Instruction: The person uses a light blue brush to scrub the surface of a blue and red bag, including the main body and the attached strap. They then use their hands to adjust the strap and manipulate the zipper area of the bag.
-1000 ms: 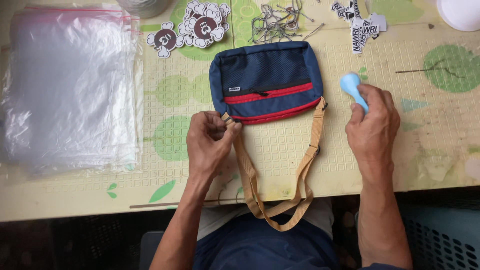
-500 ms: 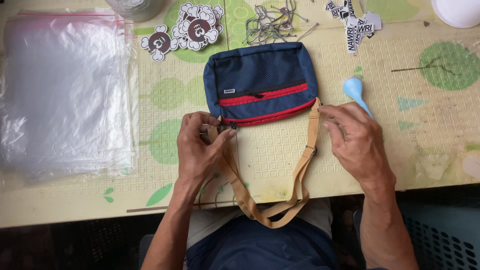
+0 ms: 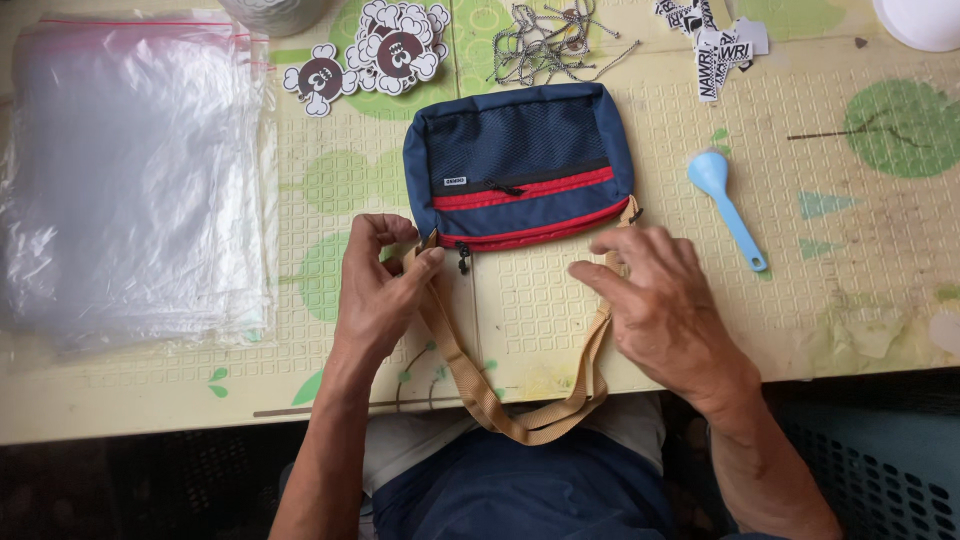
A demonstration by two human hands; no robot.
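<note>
Navy pouch [image 3: 520, 160] with red zip bands, tan strap [image 3: 470, 375], light blue spoon [image 3: 728, 208]

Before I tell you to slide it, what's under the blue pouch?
The blue pouch lies flat on the patterned table mat, with its tan strap trailing toward the table's near edge. Anything directly beneath the pouch is covered and cannot be seen.

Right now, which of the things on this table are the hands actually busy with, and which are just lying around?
In hand:
- navy and red pouch bag
- its tan strap, pinched by the left hand
- right hand, over the strap's other end

Lying about:
- stack of clear plastic bags
- blue spoon
- brown and white stickers
- bundle of cords
- printed tags
</note>
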